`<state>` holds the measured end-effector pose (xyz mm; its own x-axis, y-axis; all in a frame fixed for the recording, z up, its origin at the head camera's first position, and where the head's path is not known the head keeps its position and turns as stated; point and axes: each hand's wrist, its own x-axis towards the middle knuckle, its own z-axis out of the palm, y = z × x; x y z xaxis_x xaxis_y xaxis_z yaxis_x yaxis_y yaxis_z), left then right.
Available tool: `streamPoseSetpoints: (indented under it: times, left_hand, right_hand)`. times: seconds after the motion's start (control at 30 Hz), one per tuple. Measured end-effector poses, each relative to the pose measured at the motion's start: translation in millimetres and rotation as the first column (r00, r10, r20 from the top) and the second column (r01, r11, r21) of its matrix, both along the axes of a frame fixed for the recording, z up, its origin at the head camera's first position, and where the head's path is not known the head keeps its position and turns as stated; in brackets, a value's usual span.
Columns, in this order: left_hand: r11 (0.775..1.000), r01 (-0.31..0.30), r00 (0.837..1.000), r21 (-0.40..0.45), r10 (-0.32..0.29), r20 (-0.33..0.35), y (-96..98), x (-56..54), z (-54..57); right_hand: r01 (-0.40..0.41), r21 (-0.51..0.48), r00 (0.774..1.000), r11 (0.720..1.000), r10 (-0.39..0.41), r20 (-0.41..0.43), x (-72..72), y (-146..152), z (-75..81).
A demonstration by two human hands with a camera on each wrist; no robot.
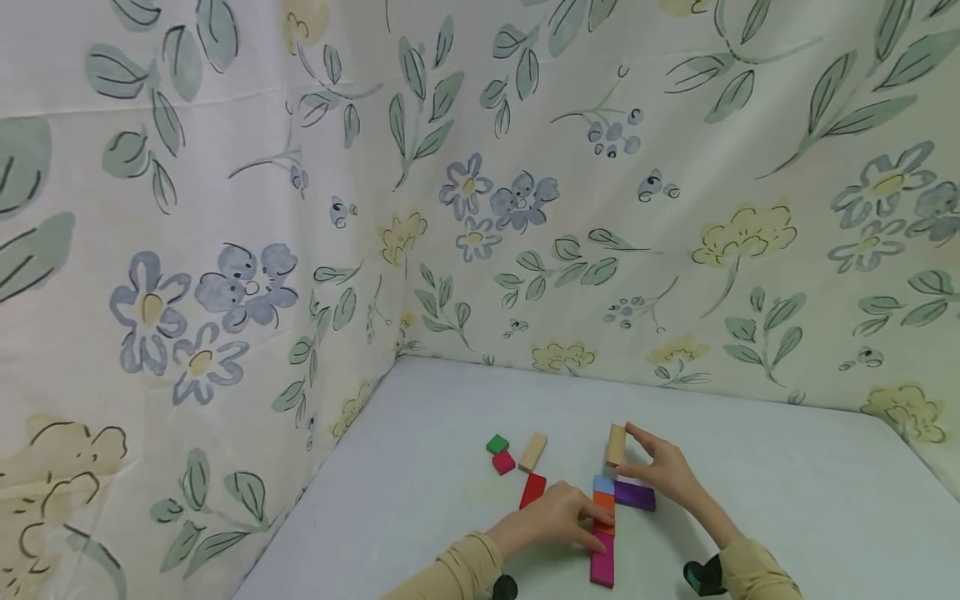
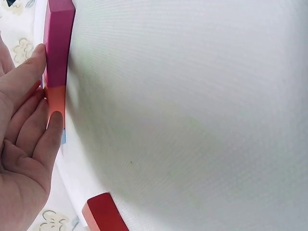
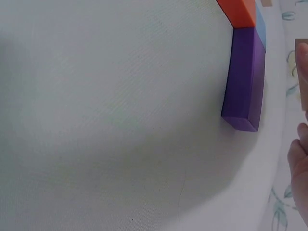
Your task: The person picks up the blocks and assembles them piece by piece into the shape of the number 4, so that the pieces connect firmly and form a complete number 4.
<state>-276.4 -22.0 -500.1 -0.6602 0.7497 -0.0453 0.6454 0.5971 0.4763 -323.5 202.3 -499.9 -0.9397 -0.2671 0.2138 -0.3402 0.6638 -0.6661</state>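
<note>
A row of flat blocks lies on the white table: a light blue block (image 1: 603,483), an orange block (image 1: 603,504) and a magenta block (image 1: 602,560), end to end. A purple block (image 1: 635,496) juts right from the row. My left hand (image 1: 592,523) rests straight fingers (image 2: 33,120) against the orange block (image 2: 57,98) and the magenta block (image 2: 57,43). My right hand (image 1: 632,446) pinches a tan wooden block (image 1: 616,444) just beyond the purple block (image 3: 245,77); only its fingertips (image 3: 299,159) show in the right wrist view.
A red block (image 1: 533,490), a second tan block (image 1: 533,451), a green cube (image 1: 497,444) and a crimson cube (image 1: 503,462) lie left of the row. Floral cloth walls (image 1: 480,208) close the table at the back and left.
</note>
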Motion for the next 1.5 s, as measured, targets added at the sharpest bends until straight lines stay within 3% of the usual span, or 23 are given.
streamPoseSetpoints:
  times: [0.33,0.57,0.97,1.5]
  left_hand:
    - [1.000,-0.018,0.999,-0.008,0.018,0.028,-1.1,1.4,2.6]
    - [1.000,-0.027,0.999,-0.007,0.027,0.038,-0.6,3.1,3.2]
    - [0.999,-0.020,1.000,-0.029,0.020,0.004,0.5,0.6,1.5]
    - [0.999,-0.017,1.000,-0.032,0.016,-0.024,0.8,2.7,4.2]
  right_hand:
    - [-0.011,0.004,1.000,1.000,0.011,-0.002,-2.1,-4,-1.9]
    - [-0.008,0.021,0.999,1.000,0.007,0.045,-5.0,-4,-3.6]
    - [-0.042,0.059,0.998,0.997,0.039,0.049,-9.7,-9,-11.7]
    - [-0.073,0.118,0.995,0.990,0.064,0.079,-11.3,-11,-8.0]
